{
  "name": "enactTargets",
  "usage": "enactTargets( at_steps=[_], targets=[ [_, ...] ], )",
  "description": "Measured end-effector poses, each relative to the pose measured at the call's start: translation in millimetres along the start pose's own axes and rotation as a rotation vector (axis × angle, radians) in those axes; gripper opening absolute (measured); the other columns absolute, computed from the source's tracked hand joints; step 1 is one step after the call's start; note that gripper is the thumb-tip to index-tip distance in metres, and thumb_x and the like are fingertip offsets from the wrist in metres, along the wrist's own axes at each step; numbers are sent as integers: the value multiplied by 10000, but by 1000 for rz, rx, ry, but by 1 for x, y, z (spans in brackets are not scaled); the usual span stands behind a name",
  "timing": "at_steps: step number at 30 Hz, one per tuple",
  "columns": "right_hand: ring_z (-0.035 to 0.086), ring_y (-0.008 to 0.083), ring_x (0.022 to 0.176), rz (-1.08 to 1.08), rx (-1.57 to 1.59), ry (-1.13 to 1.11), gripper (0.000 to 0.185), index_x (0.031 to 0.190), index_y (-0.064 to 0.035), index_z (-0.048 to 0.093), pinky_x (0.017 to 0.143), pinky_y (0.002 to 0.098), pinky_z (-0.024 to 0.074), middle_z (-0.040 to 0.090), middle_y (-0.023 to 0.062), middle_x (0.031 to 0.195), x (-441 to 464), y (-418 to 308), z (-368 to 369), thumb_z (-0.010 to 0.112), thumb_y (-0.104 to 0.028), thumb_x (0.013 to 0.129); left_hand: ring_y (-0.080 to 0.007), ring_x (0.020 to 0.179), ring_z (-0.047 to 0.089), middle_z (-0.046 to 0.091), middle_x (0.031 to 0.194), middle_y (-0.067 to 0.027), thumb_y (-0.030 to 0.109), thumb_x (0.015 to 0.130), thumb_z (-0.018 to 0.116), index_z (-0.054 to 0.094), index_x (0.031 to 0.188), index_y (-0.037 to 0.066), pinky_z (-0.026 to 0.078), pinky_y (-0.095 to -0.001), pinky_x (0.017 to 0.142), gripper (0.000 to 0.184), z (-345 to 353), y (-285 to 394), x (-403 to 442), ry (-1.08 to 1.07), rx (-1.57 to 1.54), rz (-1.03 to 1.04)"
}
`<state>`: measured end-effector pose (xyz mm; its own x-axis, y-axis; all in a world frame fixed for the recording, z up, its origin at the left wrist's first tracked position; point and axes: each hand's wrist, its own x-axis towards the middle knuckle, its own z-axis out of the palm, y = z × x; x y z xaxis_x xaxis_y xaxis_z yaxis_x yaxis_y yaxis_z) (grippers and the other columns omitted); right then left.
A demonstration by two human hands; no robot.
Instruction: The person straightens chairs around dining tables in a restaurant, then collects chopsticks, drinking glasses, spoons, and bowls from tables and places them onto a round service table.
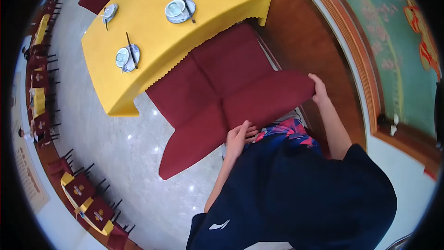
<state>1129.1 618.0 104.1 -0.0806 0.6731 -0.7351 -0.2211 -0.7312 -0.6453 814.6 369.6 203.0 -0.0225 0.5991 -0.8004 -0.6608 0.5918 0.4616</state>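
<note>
Maroon fabric is worn by two chairs, which are set side by side at the near edge of a yellow-clothed table [148, 28]; the back of the right chair [270, 95] is held at its upper outer corner by the right hand [319, 90], whose fingers are curled closed over the edge; at the inner corner of the same back, beside the gap to the left chair [192, 134], the left hand [241, 135] is placed, its fingers held out and slightly parted; whether anything is gripped by them cannot be told; the seats of both chairs are met by the scalloped hem along the table's near edge; near that edge, towards the right corner, a bowl [175, 8] is set on a patterned plate [190, 15], with dark chopsticks [187, 6] laid across; towards the near left corner, a second bowl [122, 58] and plate [134, 59] are similarly laid; grey flooring [143, 157] is seen beside the left chair; on the wall, a green mural [384, 32] is shown.
</note>
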Motion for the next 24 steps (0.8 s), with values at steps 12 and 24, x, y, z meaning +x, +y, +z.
enactTargets(
  at_steps=[12, 24],
  targets=[
    [420, 309, 1343, -311, -629, -251, 212, 1000, -88, 738, 1061, 343, 350, 647, 206, 1181, -9, -44, -3, 669, -114, 801, -313, 1057, 616, 572, 1213, -237, 716, 824, 506, 394, 1336, -59, 552, -427, 783, 936, 66, -65, 37, 659, -187, -42],
    [542, 275, 1234, -469, -867, -311, 137, 858, -69, 734, 974, 318, 422, 715, 132, 999, 33, -84, -28, 617, -129, 821, -329, 1154, 539, 521, 1296, -131, 360, 869, 565, 475, 1288, 79, 530, -527, 873, 513, 111, -101, 68, 700, -699, 268]
  ],
)
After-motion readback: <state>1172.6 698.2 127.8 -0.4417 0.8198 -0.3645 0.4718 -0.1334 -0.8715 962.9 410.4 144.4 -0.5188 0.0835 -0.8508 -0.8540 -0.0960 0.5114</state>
